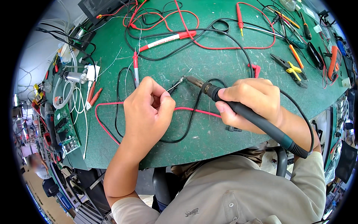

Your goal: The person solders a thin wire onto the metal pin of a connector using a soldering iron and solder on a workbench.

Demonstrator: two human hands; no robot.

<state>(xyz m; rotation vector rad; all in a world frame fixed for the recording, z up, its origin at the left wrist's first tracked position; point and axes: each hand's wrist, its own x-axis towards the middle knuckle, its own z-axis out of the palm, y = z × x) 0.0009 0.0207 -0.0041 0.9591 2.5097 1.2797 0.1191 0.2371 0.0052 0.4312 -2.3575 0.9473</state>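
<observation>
My right hand [250, 100] grips a black soldering iron [253, 118] by its handle, with the tip pointing to the upper left. Between the pinched thumb and forefinger of my left hand [150, 108], a thin silvery solder wire [174, 87] runs toward that tip. Both meet at a small shiny metal end [182, 79] of a dark lead, just above the table's surface. Whether the tip touches it is too small to tell. Left of there, a red and grey test probe [135, 69] lies beyond my left hand.
The green table [201, 149] carries a red and white marker pen [167, 40], a red probe [239, 18] and looping red and black cables. Yellow-handled pliers [293, 70] and several screwdrivers lie at the right. A circuit board [67, 128] and white cable [76, 99] sit at the left.
</observation>
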